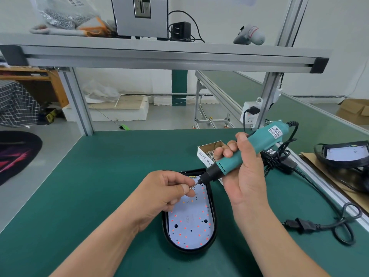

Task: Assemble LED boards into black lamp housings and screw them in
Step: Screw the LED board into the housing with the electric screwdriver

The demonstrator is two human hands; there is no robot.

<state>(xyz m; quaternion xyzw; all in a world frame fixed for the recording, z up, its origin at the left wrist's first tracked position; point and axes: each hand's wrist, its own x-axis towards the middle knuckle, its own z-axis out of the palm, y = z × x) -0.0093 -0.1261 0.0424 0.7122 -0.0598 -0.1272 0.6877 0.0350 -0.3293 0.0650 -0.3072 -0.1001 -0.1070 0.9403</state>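
Note:
A black oval lamp housing (214, 214) lies on the green mat in front of me. A white LED board (189, 224) with red dots sits inside it. My right hand (242, 170) grips a teal electric screwdriver (253, 146), tilted with its bit pointing down-left over the board's far end. My left hand (169, 189) pinches a small screw (191, 187) between thumb and fingers, right at the bit's tip. The screw is tiny and partly hidden by my fingertips.
An open cardboard box of screws (209, 151) stands just behind the housing. Black cables and a plug (301, 224) trail across the mat on the right. Another housing with a board (343, 153) rests on cardboard at the far right. An aluminium shelf frame (159, 56) spans overhead.

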